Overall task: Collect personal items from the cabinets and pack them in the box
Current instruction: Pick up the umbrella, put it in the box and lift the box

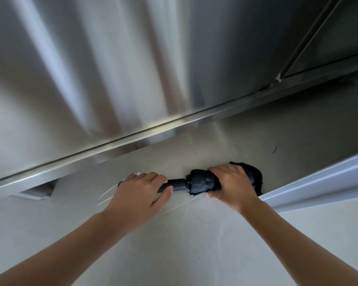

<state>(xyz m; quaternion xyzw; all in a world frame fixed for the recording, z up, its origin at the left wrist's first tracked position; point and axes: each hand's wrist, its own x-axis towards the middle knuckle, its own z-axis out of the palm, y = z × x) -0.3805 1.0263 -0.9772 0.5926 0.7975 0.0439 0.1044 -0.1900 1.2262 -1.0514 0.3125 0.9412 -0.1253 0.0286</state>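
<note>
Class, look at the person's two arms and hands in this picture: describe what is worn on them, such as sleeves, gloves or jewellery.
Both forearms are bare up to the picture's edge: no sleeves show. The left hand and right hand wear no gloves, and no rings, watch or bracelet show.

Umbrella (pixel 203 182): canopy fabric dark navy to black, plain, no print. Handle (pixel 175 185): matte black. Cord (pixel 108 195) off handle end: white, thin. Cabinet door (pixel 91 69): brushed steel, silver-grey w/ soft pale and dark vertical streaks. Shelf (pixel 256 137): same grey steel, dull sheen, one small dark mark. Edge panel (pixel 318 182) at right: pale blue-grey. Floor (pixel 194 244): light grey, faint mottling.
</note>
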